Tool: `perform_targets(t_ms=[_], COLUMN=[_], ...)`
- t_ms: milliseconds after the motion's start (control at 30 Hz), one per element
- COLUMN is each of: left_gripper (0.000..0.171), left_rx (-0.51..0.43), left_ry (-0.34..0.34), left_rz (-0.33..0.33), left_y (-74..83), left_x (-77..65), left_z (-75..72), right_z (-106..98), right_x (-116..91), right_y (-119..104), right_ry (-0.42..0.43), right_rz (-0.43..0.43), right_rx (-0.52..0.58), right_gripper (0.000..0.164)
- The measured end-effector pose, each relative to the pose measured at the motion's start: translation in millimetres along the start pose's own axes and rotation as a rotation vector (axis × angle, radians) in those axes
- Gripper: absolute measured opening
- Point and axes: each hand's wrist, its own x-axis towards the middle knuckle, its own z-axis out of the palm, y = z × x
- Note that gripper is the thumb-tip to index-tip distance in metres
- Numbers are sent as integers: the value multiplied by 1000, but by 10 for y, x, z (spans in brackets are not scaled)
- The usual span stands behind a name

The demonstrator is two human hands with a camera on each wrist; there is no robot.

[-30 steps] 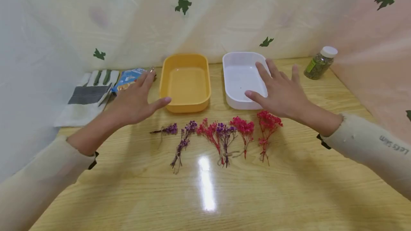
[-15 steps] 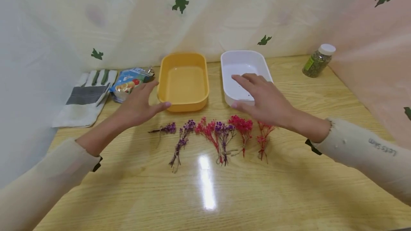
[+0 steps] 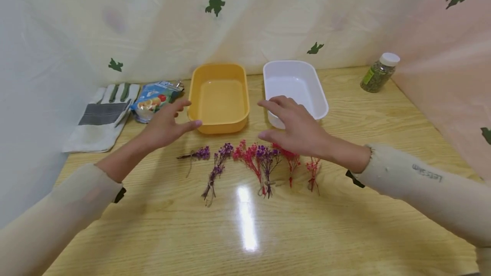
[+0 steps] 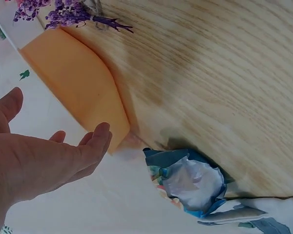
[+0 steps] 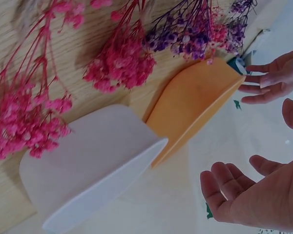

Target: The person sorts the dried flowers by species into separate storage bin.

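Observation:
My left hand (image 3: 165,127) hovers at the left side of the yellow tub (image 3: 218,129), thumb and fingers spread and holding nothing. Whether its fingertips touch the rim, I cannot tell. My right hand (image 3: 301,130), also holding nothing, is over the front of the white tub (image 3: 322,107) with its fingers reaching left. Below the tubs lies a row of dried flower bunches. Two purple bunches (image 3: 216,169) are at its left, a red bunch (image 3: 247,156) and a purple bunch (image 3: 268,161) overlap in the middle, and two red bunches (image 3: 313,171) are partly covered by my right hand.
Work gloves (image 3: 101,116) and a blue printed bag (image 3: 153,97) with a clip lie at the back left. A white-capped jar (image 3: 377,73) of dark green bits stands at the back right. A pale curtain (image 3: 253,20) hangs behind the wooden table (image 3: 172,233).
My right hand has moved left and nearer, from the white tub's right side to its front left. My left hand has shifted slightly, uncovering more of the blue bag. The head view has shifted a little.

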Motion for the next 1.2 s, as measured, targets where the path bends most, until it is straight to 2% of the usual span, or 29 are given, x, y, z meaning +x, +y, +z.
perform_targets(t_ms=[333, 533, 733, 967, 1200], left_gripper=[73, 73, 77, 84, 85], left_rx=[-202, -330, -393, -411, -555], left_ry=[-73, -51, -42, -52, -54], left_rz=[-90, -100, -109, -142, -166], left_y=[-115, -180, -239, -304, -336], left_x=[82, 133, 169, 192, 206], left_z=[36, 54, 84, 117, 157], right_z=[127, 166, 205, 239, 288], right_x=[35, 37, 51, 82, 131], right_y=[-85, -81, -69, -99, -160], right_ry=[-52, -56, -55, -52, -56], right_rz=[-19, -14, -23, -44, -80], right_rx=[51, 73, 112, 141, 173], right_gripper=[68, 67, 65, 62, 61])
